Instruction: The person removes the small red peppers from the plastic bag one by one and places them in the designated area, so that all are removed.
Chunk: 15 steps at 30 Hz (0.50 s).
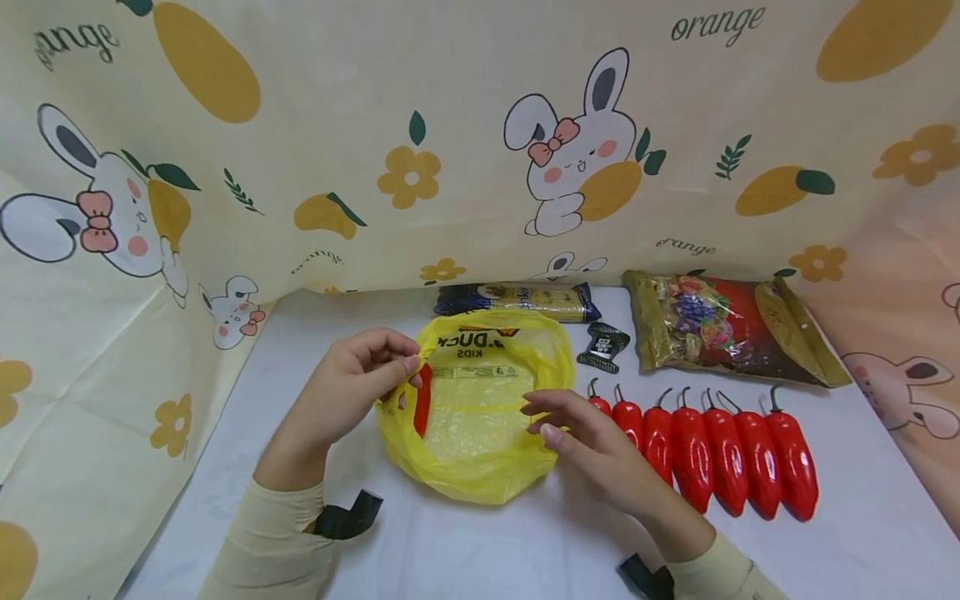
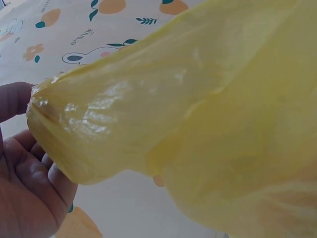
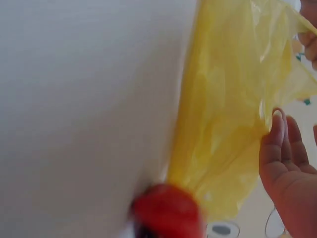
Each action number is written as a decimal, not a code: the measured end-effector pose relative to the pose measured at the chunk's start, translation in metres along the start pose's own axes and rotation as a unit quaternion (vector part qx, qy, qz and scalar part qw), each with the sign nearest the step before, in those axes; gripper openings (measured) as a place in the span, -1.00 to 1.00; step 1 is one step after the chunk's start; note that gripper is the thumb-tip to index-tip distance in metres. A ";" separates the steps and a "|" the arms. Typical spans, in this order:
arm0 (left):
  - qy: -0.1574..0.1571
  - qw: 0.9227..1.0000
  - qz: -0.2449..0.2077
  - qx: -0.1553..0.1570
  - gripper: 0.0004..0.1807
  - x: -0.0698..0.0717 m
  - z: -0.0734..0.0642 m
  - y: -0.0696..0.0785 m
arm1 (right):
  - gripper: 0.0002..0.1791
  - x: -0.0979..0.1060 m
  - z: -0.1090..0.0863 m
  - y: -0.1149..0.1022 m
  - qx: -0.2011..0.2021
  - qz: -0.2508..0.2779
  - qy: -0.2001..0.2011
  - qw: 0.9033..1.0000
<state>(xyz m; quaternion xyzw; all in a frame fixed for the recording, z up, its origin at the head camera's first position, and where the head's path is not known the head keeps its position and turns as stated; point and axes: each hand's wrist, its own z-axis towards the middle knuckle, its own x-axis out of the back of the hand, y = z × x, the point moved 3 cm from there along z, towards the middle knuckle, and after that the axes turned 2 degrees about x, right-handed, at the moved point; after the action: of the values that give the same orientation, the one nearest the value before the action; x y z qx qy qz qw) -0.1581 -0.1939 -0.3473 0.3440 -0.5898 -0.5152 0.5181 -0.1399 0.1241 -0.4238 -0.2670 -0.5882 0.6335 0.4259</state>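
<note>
A yellow plastic bag [image 1: 480,487] stands with its mouth spread wide, dark lettering showing inside. My left hand [image 1: 367,379] pinches the bag's left rim between thumb and fingers; the left wrist view shows the plastic bunched at those fingers [image 2: 15,101]. One red chili pepper [image 1: 423,402] lies inside along the left wall, partly hidden. At the right rim, my right hand [image 1: 592,450] has its fingers loosely extended, touching or very near the plastic. Beneath and beside that hand is a row of several red chili peppers [image 1: 726,462] with green stems.
Behind the bag lies a blue-and-yellow packet [image 1: 517,302]. A small dark, patterned packet [image 1: 603,347] sits right of the bag, and a large gold-and-red packet [image 1: 731,325] lies at the back right. A printed cloth [image 1: 465,67] with rabbits hangs behind the white table [image 1: 450,550].
</note>
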 end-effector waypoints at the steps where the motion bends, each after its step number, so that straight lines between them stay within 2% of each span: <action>1: 0.000 1.000 0.001 0.000 -0.86 0.000 0.000 0.000 | -0.58 -0.003 0.004 0.000 0.004 0.001 -0.001 1.000; 4: 0.000 1.000 0.004 -0.002 -0.85 0.000 0.000 0.001 | -0.58 -0.011 0.014 -0.004 0.013 0.001 -0.005 1.000; 10: 0.002 1.000 0.004 -0.010 -0.86 0.000 0.000 0.001 | -0.55 -0.026 0.036 -0.017 0.004 0.014 -0.023 1.000; 15: 0.001 1.000 0.007 -0.011 -0.85 0.000 -0.001 0.002 | -0.54 -0.039 0.055 -0.013 -0.008 0.029 -0.045 0.999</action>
<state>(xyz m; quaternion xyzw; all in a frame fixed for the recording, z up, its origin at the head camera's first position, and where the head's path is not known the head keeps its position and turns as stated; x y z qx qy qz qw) -0.1568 -0.1939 -0.3454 0.3347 -0.5858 -0.5178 0.5261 -0.1633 0.0614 -0.4083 -0.2587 -0.6040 0.6522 0.3780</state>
